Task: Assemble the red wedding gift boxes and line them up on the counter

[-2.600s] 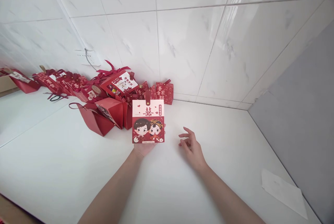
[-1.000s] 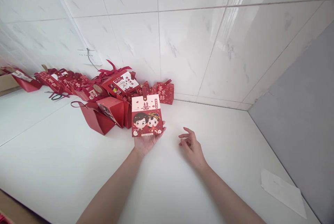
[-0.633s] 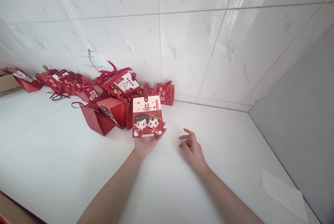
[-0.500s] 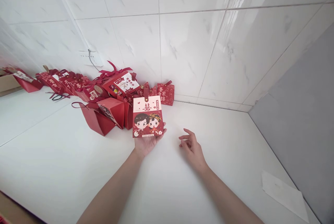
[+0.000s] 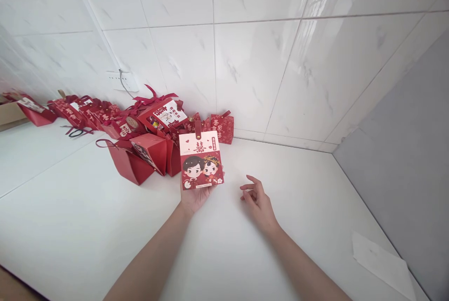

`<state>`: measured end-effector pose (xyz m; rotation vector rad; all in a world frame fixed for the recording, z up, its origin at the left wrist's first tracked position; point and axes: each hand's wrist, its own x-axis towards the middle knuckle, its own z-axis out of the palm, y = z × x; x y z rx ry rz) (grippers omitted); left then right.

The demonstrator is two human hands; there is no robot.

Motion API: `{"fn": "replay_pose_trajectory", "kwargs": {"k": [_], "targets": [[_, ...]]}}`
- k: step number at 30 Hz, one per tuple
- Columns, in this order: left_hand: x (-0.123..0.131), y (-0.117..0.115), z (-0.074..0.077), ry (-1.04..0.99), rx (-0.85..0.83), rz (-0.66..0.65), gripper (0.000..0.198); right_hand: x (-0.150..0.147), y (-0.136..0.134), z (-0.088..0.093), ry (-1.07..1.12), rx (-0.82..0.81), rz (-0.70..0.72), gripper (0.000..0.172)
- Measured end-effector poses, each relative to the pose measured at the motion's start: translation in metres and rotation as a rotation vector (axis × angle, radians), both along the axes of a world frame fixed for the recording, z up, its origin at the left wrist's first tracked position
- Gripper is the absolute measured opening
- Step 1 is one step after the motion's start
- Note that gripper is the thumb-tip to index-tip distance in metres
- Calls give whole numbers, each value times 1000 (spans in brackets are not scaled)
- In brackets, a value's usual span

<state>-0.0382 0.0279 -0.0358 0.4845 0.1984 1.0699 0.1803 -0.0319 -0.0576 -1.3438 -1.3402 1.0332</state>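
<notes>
A red and white wedding favor box point(image 5: 201, 161) rests upright on my left hand point(image 5: 196, 199), which supports it from below and behind, with most fingers hidden. Two cartoon faces, a red double-happiness character and a dark red strap at the top mark its front. My right hand point(image 5: 257, 200) hovers to the right of the box, apart from it, with nothing in it and its fingers loosely bent and spread. Just left of the held box, red gift boxes point(image 5: 131, 163) stand in a pile, some with ribbons.
More red gift boxes point(image 5: 84, 109) line the tiled wall, and one patterned red box point(image 5: 226, 128) stands behind the held one. A cardboard box point(image 5: 12, 115) sits at far left. A white paper sheet point(image 5: 382, 263) lies at right on the white table point(image 5: 224, 254). A wall socket point(image 5: 121, 80) has a cable.
My left hand has turned the wedding favor box slightly, its lower part shifting right and a little nearer. My right hand has barely moved.
</notes>
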Motion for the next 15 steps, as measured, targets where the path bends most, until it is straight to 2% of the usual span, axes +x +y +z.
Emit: {"fn": "replay_pose_trajectory", "kwargs": {"k": [6,10,15], "targets": [[7,-1,5,-24,-20,140,75,2,0,0,6,10,8,45],[6,0,6,-30,-6,53,84,3,0,1,13,6,26,44],[1,2,6,47,-14,-33,82,3,2,-2,9,14,11,43]]}}
